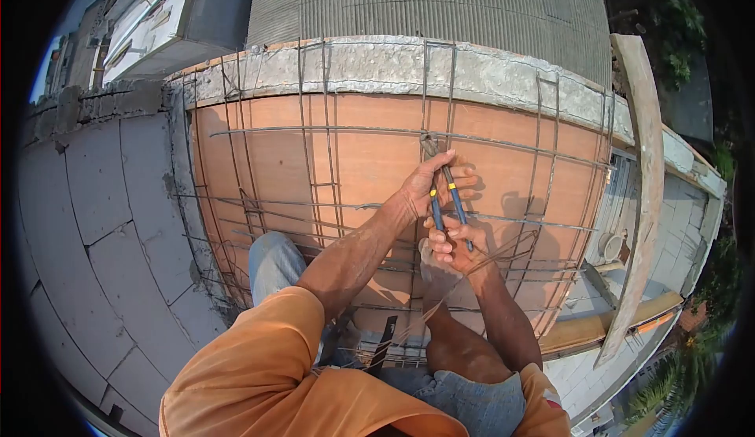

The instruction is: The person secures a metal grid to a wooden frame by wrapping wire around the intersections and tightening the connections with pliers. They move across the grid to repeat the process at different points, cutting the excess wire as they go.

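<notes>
Blue-handled end-cutting pincers (456, 195) with yellow bands stand before me, their jaws at a crossing of rebar (370, 129). My left hand (429, 181) is round the upper part of the pincers, its thumb across the front and its fingertips showing on the right. Lower down, my right hand (458, 244) grips the ends of the two handles, which are slightly apart. A bundle of thin tie wire (503, 255) passes by my right hand and runs down towards my lap. Whatever the jaws bite on is too small to make out.
Rebar stirrups (322, 146) cross the long bars over orange plywood (267, 146). A rough concrete edge (370, 64) runs behind, with corrugated roofing (440, 5) beyond. Grey block wall (102, 240) is at left. A wooden plank (646, 170) leans at right. My bare foot (437, 268) is among the bars.
</notes>
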A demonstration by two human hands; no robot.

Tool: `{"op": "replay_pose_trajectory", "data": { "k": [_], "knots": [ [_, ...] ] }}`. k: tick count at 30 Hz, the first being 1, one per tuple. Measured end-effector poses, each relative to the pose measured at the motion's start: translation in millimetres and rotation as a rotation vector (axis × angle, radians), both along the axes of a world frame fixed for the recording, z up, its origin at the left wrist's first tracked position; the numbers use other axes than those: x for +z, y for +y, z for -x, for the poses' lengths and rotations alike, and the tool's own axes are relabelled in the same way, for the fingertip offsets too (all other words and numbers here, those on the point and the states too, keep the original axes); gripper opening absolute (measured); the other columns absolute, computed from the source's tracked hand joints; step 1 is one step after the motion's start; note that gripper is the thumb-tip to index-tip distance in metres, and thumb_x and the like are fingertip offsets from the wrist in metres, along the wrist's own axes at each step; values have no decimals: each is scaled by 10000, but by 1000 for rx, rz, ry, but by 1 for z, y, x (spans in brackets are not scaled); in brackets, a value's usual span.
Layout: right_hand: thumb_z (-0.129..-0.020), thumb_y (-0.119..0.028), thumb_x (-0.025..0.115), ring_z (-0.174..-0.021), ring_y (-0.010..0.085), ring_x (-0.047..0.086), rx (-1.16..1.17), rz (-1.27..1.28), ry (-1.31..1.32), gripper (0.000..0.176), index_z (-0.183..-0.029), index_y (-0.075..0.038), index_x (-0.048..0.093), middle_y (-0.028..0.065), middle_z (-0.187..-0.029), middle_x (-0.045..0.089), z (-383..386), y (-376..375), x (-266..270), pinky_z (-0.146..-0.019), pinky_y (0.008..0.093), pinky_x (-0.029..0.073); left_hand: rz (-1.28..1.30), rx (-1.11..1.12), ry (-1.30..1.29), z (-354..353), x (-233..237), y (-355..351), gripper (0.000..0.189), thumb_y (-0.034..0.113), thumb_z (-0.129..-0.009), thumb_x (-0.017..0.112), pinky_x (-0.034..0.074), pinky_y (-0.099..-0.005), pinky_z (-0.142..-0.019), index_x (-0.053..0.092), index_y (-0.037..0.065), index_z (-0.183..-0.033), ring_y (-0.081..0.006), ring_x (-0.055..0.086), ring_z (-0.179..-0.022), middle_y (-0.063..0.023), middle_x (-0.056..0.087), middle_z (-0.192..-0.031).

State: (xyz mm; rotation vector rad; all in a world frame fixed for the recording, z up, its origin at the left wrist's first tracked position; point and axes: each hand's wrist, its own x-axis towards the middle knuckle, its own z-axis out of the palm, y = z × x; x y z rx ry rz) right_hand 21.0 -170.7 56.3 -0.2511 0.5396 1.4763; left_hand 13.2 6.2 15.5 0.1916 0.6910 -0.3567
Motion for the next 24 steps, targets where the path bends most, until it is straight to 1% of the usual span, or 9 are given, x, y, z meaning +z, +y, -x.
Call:
{"op": "replay_pose_trajectory", "data": {
  "k": [3,6,9,12,14,15,17,22,24],
  "knots": [
    [-838,-96,592,-709,202,593,-24,-55,51,537,-1308,104,425,143,-971,593,2,-9,4,-592,320,495,75,52,6,6,-10,-7,230,296,-955,592,592,-379,-720,569,89,-1052,-188,664,-731,-33,620,-760],
    [-868,-113,601,-881,285,672,455,96,-484,588,-1388,33,369,210,-1128,593,-12,-24,37,-776,373,574,35,82,-24,0,-5,-7,197,228,-956,583,543,-355,-612,534,74,-1070,-142,539,-579,5,509,-649],
    [-874,-154,643,-847,230,678,737,265,-693,533,-1334,8,431,155,-1021,624,2,-69,62,-693,350,577,-114,57,34,-4,7,-9,193,215,-959,578,530,-357,-624,526,62,-1064,-146,531,-589,2,484,-631],
    [-878,-194,649,-844,231,677,1002,459,-783,529,-1331,-5,451,149,-968,632,31,-133,33,-685,336,561,-79,146,-1,-7,2,-17,193,201,-956,580,528,-374,-629,528,47,-1061,-160,527,-579,-6,487,-628],
    [-908,-238,619,-812,256,659,1307,671,-2098,495,-1320,3,490,138,-937,632,44,-149,32,-666,374,520,-71,166,-16,-7,-2,-19,205,200,-960,574,519,-371,-629,529,35,-1074,-159,523,-574,-5,492,-627],
    [-908,-238,619,-812,256,659,1309,682,-2089,495,-1320,3,490,138,-937,632,48,-156,30,-666,374,520,-68,184,-33,-7,-4,-21,217,198,-964,568,510,-368,-629,531,23,-1087,-158,519,-569,-5,497,-627],
    [-933,-297,579,-775,270,624,1382,559,-2431,455,-1264,10,523,124,-855,596,51,-168,24,-694,370,493,-109,160,-24,-7,-7,-24,217,196,-963,568,510,-368,-626,531,24,-1090,-160,522,-567,-8,500,-625],
    [-940,-320,555,-842,256,576,1643,697,-2545,530,-1324,35,466,106,-878,575,6,-236,-2,-748,395,447,-182,175,22,-10,-1,-30,203,189,-960,568,514,-368,-611,536,28,-1080,-161,522,-560,-7,491,-618],
    [-919,-412,573,-1034,319,551,1829,923,-2352,692,-1383,65,385,187,-1072,572,-10,-267,-5,-893,451,431,-217,157,28,-9,-4,-28,187,186,-956,572,520,-366,-601,542,32,-1058,-161,522,-555,-12,494,-616]
  ]
}}
